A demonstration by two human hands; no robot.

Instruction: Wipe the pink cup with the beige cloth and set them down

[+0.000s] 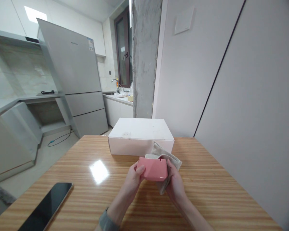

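The left hand [133,180] and right hand [175,186] were closed around a glossy pink angular container [152,169], with a crumpled beige cloth [175,161] bunched against it near a white cardboard box [141,136], and its slick surface or the loose cloth could have let it slip onto the striped wooden table [214,183].

Home kitchen: refrigerator [72,72], sink faucet [116,84]
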